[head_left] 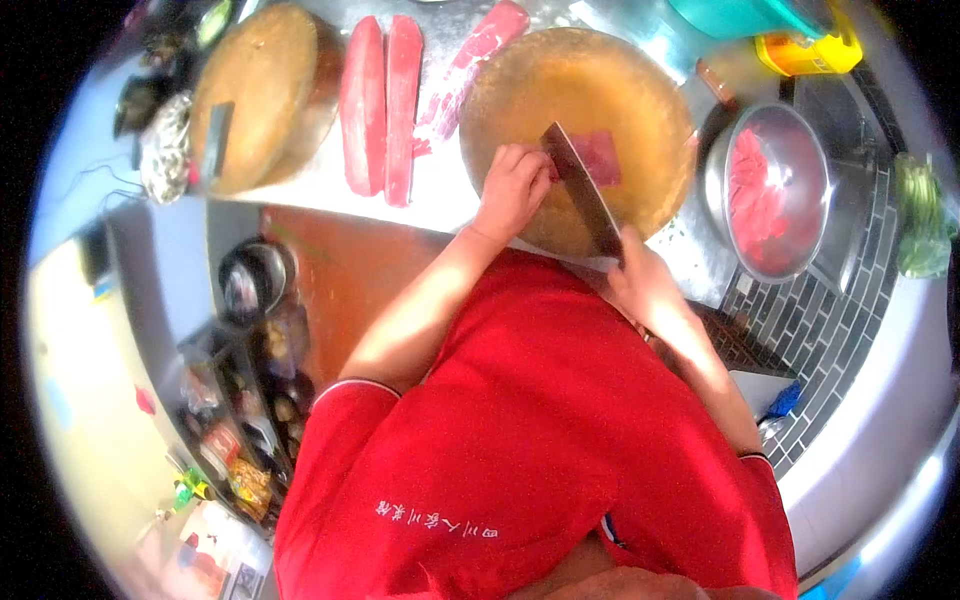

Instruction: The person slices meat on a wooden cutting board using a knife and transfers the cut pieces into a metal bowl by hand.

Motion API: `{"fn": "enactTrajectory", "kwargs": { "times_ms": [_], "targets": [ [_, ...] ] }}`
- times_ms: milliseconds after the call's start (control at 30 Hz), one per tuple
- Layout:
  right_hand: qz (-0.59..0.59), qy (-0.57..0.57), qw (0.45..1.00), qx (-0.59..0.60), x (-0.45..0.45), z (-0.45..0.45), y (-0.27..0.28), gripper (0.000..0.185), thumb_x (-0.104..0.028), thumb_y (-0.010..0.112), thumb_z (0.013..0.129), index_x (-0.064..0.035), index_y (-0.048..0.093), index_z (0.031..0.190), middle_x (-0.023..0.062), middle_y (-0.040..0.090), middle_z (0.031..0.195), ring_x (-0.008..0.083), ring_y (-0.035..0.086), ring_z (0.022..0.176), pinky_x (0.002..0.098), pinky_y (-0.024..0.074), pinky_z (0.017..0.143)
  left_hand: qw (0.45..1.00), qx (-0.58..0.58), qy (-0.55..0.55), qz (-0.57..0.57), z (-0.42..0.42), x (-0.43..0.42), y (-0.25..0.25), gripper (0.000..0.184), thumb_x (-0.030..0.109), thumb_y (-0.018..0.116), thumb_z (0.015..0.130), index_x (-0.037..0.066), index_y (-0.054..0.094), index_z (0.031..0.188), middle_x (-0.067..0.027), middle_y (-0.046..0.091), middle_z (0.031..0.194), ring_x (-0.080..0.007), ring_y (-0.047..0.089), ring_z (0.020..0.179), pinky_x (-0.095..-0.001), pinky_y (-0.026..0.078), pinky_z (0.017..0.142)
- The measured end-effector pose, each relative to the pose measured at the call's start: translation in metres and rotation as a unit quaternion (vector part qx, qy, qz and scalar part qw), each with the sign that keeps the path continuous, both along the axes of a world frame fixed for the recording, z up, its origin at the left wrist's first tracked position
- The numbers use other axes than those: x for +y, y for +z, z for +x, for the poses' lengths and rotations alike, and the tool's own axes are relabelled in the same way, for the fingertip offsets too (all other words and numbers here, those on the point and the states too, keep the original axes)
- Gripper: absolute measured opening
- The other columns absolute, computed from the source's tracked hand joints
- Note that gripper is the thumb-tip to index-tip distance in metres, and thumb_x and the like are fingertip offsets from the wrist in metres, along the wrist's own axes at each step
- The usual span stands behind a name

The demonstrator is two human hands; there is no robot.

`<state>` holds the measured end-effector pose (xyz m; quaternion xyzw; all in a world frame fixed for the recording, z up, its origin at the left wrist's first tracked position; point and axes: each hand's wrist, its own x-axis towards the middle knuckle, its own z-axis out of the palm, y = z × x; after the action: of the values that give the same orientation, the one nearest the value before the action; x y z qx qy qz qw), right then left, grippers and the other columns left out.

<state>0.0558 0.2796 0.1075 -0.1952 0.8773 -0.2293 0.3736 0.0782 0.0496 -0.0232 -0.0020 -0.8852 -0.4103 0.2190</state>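
Note:
My right hand [640, 280] is closed round the handle of a cleaver [585, 190], whose blade stands over a round wooden chopping block [510, 90]. Beside the blade's left face, my left hand [518, 188] is closed, its bent fingers pressing on a piece of red meat that they mostly hide. Thin meat slices [599, 157] lie on the block to the right of the blade. Left of the block, two long strips of meat [363, 110] [402, 110] lie on the metal counter, with a paler, marbled piece [470, 70] next to them.
At the right stands a metal bowl [778, 190] of red meat, with a yellow container [815, 50] and a teal basin [745, 15] behind. A second round block [255, 95] with a dark blade on it is at the left. Shelves with goods [240, 430] stand lower left.

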Motion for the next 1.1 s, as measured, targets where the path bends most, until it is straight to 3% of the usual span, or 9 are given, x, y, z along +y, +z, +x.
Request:
{"fn": "enactTrajectory", "kwargs": {
  "times_ms": [333, 467, 600, 867, 933, 1000, 1100],
  "targets": [
    [-0.013, 0.020, 1.000, 0.002, -0.007, 0.004, 0.036, 0.021, -0.002, 0.053, 0.092, 0.0021, 0.040, 0.109, 0.0361, 0.060, 0.097, 0.0564, 0.061, 0.088, 0.0620, 0.0483, 0.077, 1.000, -0.022, -0.011, -0.012, -0.003, 0.000, -0.003, 0.027, 0.001, 0.071, 0.079, 0.002, 0.061, 0.104, -0.0186, 0.059, 0.104, -0.0408, 0.055, 0.097, -0.0482, 0.048, 0.085],
    [-0.062, 0.029, 0.997, 0.045, -0.027, -0.011, -0.009, 0.020, 0.001, 0.052, 0.090, 0.0033, 0.043, 0.108, 0.0366, 0.061, 0.095, 0.0563, 0.061, 0.089, 0.0623, 0.0478, 0.077, 1.000, -0.025, -0.016, -0.001, -0.002, -0.001, -0.005, 0.027, 0.001, 0.070, 0.079, 0.001, 0.061, 0.105, -0.0186, 0.060, 0.104, -0.0412, 0.056, 0.097, -0.0486, 0.048, 0.085],
    [-0.047, 0.034, 0.997, 0.053, -0.059, -0.031, -0.020, 0.021, 0.000, 0.052, 0.089, 0.0037, 0.044, 0.108, 0.0369, 0.062, 0.095, 0.0564, 0.061, 0.091, 0.0617, 0.0479, 0.078, 1.000, -0.020, -0.013, -0.011, -0.005, -0.005, -0.007, 0.027, 0.001, 0.072, 0.079, 0.002, 0.062, 0.104, -0.0176, 0.061, 0.104, -0.0403, 0.057, 0.096, -0.0473, 0.049, 0.083],
    [-0.006, 0.021, 1.000, -0.017, -0.013, -0.006, 0.034, 0.022, -0.002, 0.055, 0.089, 0.0026, 0.043, 0.107, 0.0363, 0.062, 0.095, 0.0566, 0.061, 0.090, 0.0623, 0.0476, 0.079, 1.000, -0.001, -0.002, -0.005, -0.003, -0.001, -0.005, 0.024, 0.001, 0.072, 0.078, 0.003, 0.064, 0.100, -0.0160, 0.062, 0.101, -0.0386, 0.058, 0.094, -0.0458, 0.050, 0.082],
    [-0.030, 0.018, 0.999, 0.004, -0.016, -0.008, 0.016, 0.023, -0.002, 0.054, 0.089, 0.0029, 0.043, 0.108, 0.0367, 0.062, 0.094, 0.0563, 0.062, 0.091, 0.0622, 0.0474, 0.079, 1.000, 0.022, 0.004, -0.001, -0.004, 0.000, -0.004, 0.020, 0.000, 0.072, 0.076, 0.004, 0.064, 0.094, -0.0140, 0.061, 0.096, -0.0366, 0.058, 0.090, -0.0446, 0.049, 0.079],
    [-0.085, 0.017, 0.995, 0.051, -0.039, -0.023, -0.025, 0.024, -0.002, 0.054, 0.089, 0.0036, 0.044, 0.109, 0.0372, 0.063, 0.093, 0.0558, 0.062, 0.091, 0.0622, 0.0471, 0.080, 1.000, -0.001, -0.006, 0.001, -0.003, -0.002, -0.008, 0.024, 0.000, 0.072, 0.079, 0.003, 0.064, 0.101, -0.0163, 0.062, 0.103, -0.0388, 0.058, 0.095, -0.0456, 0.050, 0.083],
    [-0.085, 0.025, 0.994, 0.066, -0.075, -0.042, -0.023, 0.026, -0.002, 0.054, 0.088, 0.0050, 0.045, 0.112, 0.0376, 0.063, 0.091, 0.0551, 0.063, 0.091, 0.0621, 0.0472, 0.080, 1.000, -0.013, -0.017, 0.003, -0.003, -0.006, -0.005, 0.025, 0.001, 0.072, 0.081, 0.002, 0.064, 0.104, -0.0177, 0.063, 0.106, -0.0401, 0.059, 0.098, -0.0461, 0.050, 0.085]
  ]
}}
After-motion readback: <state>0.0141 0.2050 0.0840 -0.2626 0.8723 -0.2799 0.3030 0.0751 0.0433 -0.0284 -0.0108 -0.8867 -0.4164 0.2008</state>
